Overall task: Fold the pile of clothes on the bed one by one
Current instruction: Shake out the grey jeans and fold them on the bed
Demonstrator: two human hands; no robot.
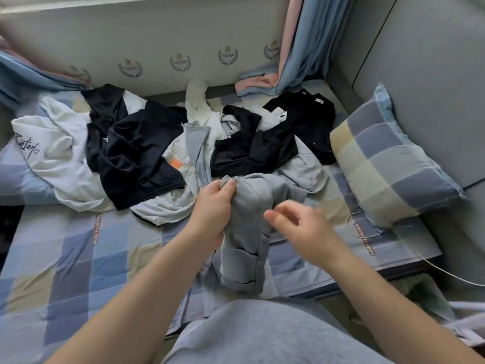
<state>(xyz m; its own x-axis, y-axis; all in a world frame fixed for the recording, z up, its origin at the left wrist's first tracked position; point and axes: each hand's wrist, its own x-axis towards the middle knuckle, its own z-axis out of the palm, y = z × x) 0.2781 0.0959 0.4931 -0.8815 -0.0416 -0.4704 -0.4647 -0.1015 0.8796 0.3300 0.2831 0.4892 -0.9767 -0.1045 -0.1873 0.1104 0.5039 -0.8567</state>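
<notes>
Left hand (214, 206) pinches grey garment (249, 232) top, lifting it clear of pile (147, 148) at 11 o'clock; right hand (299, 227) loosely curled, empty, blurred.

Left hand (214, 206) grips a grey garment (248, 232) over the bed (78, 258); right hand (301, 227) hovers just beside.
</notes>
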